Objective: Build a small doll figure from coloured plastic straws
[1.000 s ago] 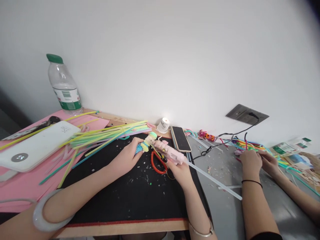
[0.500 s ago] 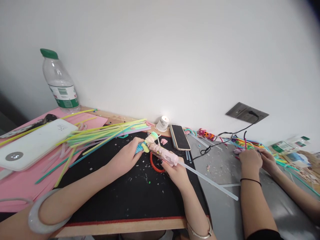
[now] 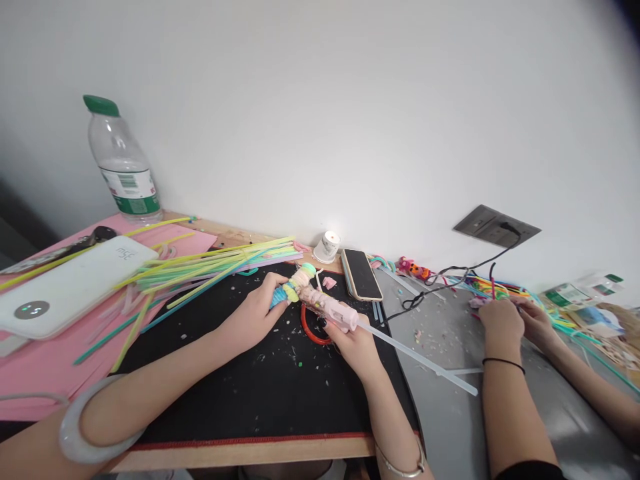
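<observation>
My left hand (image 3: 257, 311) is closed round a small craft piece (image 3: 297, 285) of stacked blue, yellow, green and cream rings, held over the black mat (image 3: 260, 387). My right hand (image 3: 356, 345) grips a pink hot glue gun (image 3: 327, 308) whose nozzle points at that piece. A long clear glue stick (image 3: 420, 359) sticks out of the gun's back toward the right. Red-handled pliers (image 3: 311, 328) lie on the mat under the gun.
Several coloured straws (image 3: 210, 265) fan across the mat and pink paper (image 3: 45, 363). A white power bank (image 3: 70, 283), a water bottle (image 3: 123, 167), a phone (image 3: 361, 275) and a tape roll (image 3: 327, 247) stand behind. Another person's hands (image 3: 510, 320) work among straws at right.
My right hand and the glue gun have shifted slightly left and lower, bringing the nozzle closer against the ring piece. My left hand has held still.
</observation>
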Tool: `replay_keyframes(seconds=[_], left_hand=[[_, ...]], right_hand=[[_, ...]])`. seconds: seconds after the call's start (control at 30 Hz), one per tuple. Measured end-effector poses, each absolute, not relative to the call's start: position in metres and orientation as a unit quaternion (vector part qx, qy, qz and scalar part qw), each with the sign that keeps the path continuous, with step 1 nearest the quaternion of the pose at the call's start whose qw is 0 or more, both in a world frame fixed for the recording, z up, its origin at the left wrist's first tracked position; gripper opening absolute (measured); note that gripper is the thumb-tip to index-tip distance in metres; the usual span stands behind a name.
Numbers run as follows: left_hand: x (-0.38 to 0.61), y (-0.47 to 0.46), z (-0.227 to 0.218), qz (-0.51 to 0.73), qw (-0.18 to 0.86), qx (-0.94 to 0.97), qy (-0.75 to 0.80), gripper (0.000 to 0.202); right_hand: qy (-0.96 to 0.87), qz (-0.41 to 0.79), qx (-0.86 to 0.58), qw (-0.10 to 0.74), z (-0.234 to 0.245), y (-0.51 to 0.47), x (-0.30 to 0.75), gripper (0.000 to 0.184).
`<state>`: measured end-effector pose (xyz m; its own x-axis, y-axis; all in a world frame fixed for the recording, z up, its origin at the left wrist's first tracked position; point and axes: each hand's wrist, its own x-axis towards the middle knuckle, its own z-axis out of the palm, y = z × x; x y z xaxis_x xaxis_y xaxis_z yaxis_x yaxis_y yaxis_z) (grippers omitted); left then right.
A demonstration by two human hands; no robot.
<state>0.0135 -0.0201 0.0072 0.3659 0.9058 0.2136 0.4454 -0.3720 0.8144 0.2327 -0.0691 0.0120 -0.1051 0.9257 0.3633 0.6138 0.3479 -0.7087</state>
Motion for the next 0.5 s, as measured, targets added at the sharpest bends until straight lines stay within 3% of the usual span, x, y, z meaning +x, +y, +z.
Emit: replay_keyframes(seconds=[0.5], left_hand=[[0.0152, -0.0190, 0.0061, 0.387, 0.438, 0.689, 0.430, 0.025]], right_hand=[[-0.721, 0.200, -0.528, 0.401, 0.0134, -0.0679, 0.2329, 0.015]])
